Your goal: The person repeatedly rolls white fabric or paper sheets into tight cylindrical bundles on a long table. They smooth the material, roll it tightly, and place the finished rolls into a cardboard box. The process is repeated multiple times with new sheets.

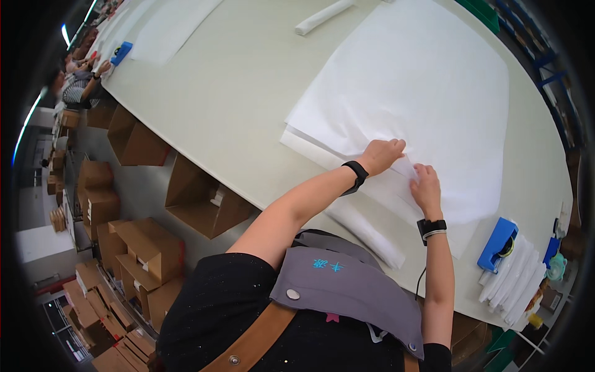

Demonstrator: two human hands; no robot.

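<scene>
A large stack of thin white sheets [446, 80], translucent like tissue or foam wrap, lies spread on the pale table. My left hand [384, 155] is closed on the near edge of the top sheet, which wrinkles under the fingers. Just right of it and a little nearer to me, my right hand [426, 189] pinches the same sheet. A fold of white material stands between the two hands. Along the table's near edge, below my hands, rests a white rolled sheet [365, 232]. Both wrists wear black bands.
To the right stand a blue tape dispenser [498, 245] and a pile of narrow white rolls [513, 279]. Another white roll [324, 17] lies at the far side. Open cardboard boxes [207, 198] line the floor left of the table edge [186, 158]. Another person [80, 90] works far left.
</scene>
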